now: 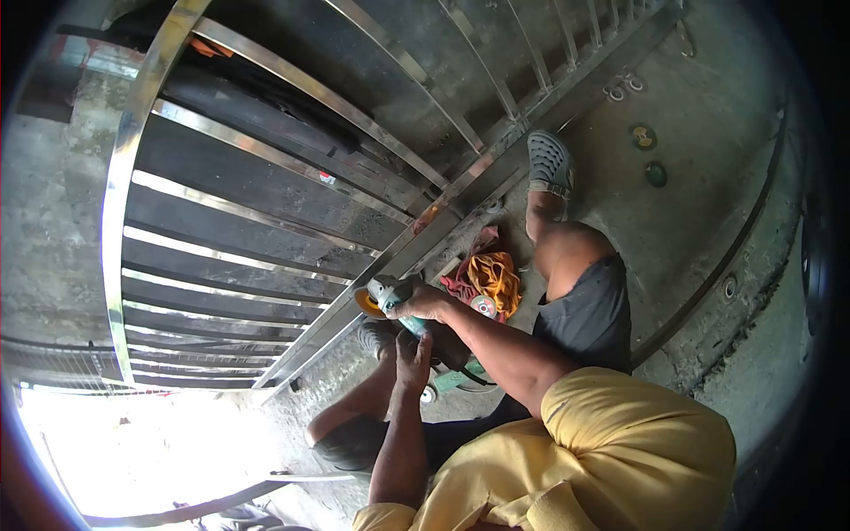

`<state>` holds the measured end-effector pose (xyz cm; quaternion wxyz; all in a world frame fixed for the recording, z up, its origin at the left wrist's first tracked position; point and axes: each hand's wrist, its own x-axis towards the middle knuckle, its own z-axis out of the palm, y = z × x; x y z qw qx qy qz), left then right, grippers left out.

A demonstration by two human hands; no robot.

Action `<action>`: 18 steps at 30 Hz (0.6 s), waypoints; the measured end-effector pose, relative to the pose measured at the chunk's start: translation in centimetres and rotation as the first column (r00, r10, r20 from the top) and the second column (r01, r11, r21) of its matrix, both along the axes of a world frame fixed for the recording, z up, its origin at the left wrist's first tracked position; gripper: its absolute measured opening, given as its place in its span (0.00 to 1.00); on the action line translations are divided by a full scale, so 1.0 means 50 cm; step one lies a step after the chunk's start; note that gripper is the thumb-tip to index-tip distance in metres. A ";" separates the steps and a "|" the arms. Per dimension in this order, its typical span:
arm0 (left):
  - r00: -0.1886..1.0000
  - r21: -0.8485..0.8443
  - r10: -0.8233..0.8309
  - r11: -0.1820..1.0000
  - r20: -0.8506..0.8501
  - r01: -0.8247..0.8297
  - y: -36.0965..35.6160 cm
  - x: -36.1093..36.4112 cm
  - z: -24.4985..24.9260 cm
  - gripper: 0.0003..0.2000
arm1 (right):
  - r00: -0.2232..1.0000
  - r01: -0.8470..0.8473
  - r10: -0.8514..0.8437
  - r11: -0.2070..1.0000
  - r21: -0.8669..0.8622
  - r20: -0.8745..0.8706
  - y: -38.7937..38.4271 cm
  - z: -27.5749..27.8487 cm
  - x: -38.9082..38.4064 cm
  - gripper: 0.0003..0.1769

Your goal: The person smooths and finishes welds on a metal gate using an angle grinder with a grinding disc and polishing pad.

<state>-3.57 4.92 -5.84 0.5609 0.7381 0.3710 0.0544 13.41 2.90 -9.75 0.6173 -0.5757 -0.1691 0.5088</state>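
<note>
Both hands are wrapped round a teal and grey angle grinder (410,320), which carries a yellow-orange disc (368,303). My right hand (423,303) grips it close behind the head. Lower on the body, my left hand (413,350) closes round the grinder with the fingers upward. The disc overlaps the bottom rail (332,310) of a shiny metal gate (266,212) in this view. Part of the grinder's body is hidden behind my hands and right forearm.
Orange cloth (498,280) and red cloth lie on the floor beside my right arm, with a round disc (483,306) by them. A green tool (456,379) sits between my legs. Two discs, one green (655,173), lie further right. My shoes (551,161) flank the work.
</note>
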 end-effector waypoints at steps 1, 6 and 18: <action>0.999 -0.010 0.036 0.999 0.040 -0.036 -0.008 0.004 -0.005 0.22 | 0.999 -0.003 0.003 1.000 -0.005 0.036 -0.008 0.016 0.004 0.59; 0.994 -0.013 0.095 0.995 0.057 -0.095 -0.053 0.026 0.009 0.32 | 0.999 -0.019 0.013 0.982 0.190 0.037 -0.018 -0.005 0.009 0.58; 1.000 0.639 0.020 0.770 -0.014 -0.006 0.162 -0.199 0.326 0.21 | 0.503 -0.448 0.721 0.689 -0.570 0.477 -0.154 -0.119 -0.033 0.72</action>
